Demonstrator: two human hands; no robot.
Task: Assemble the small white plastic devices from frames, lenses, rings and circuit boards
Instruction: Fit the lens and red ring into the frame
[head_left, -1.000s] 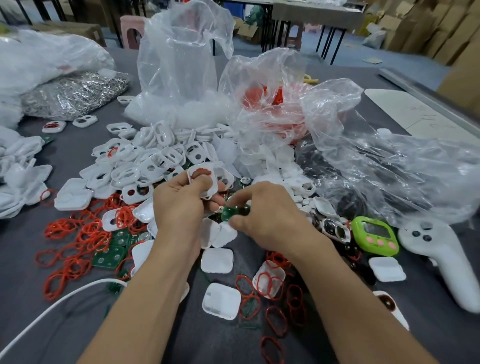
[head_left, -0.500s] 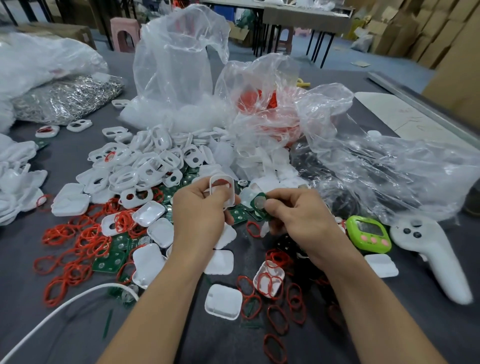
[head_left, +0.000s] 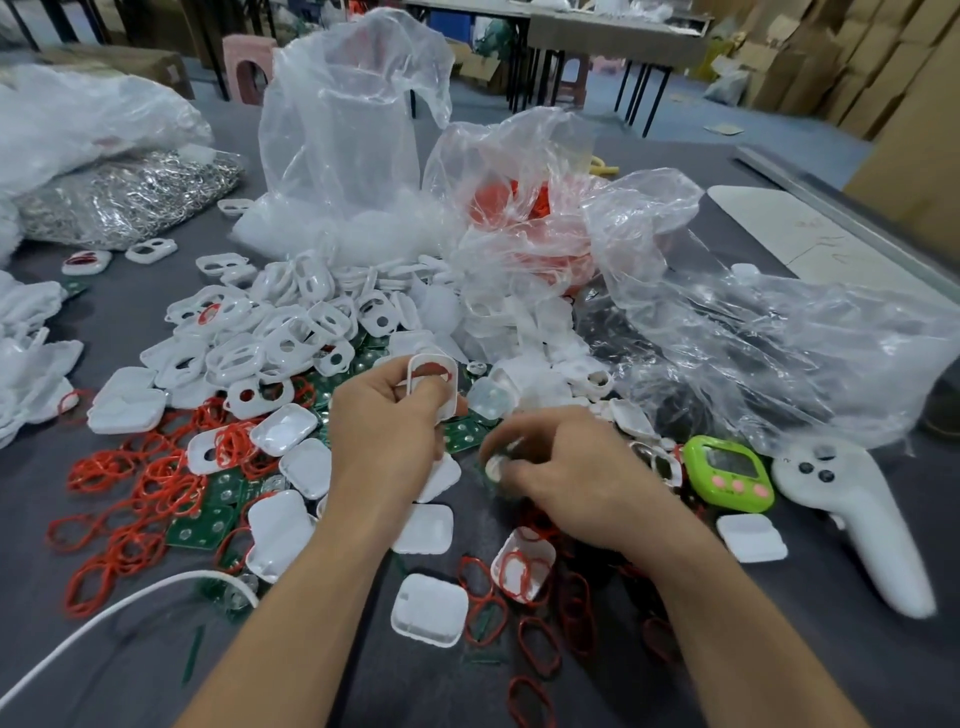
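above the table's (head_left: 831, 675) middle, white frame (head_left: 415, 382) with a red ring (head_left: 434, 370) inside, pinched upright in the left hand (head_left: 384, 423). just beside, right hand (head_left: 569, 475) curled round a small round piece (head_left: 495, 467), blurred, maybe a lens. fitting step, probably. next: line up, press in squarely. loose rings (head_left: 156, 483) and green boards (head_left: 200, 527) around.

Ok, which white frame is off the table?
The white frame pinched in the left hand, with red showing inside it; the other frames lie loose on the table.
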